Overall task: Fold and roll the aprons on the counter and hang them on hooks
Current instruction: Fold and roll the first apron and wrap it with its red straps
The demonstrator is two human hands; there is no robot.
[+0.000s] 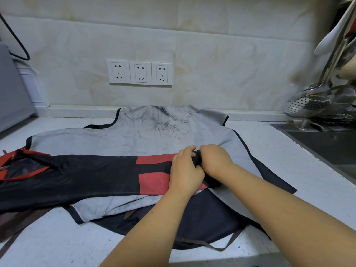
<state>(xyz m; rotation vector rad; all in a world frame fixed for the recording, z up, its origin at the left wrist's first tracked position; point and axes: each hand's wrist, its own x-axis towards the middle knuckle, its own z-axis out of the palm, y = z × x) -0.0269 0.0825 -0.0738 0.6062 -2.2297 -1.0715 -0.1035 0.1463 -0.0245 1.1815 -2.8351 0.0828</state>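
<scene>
A: Obs. The black apron (86, 176), folded into a long strip, lies left to right across the grey apron (115, 139) on the table (57, 237). Hands?

B: Both are at the strip's right end. The left hand (185, 170) and right hand (213, 158) touch each other, fingers of both curled round the dark cloth there, pinching it. I judge this to be the first turn of the roll, with very little wound so far.

A: Method note?

B: Make the first turn tight and square to the long edges, or the roll will cone. Hands should spread toward the two edges; set this close together, they leave the corners free to lag. Roll leftward, toward the red straps (11, 164).

A: Risks?

B: The cloth looks slick, so the grey apron underneath may drag and ruck. Lift the strip's end a little clear of it. Leave the straps out of the roll for hanging. No hooks in view.
</scene>
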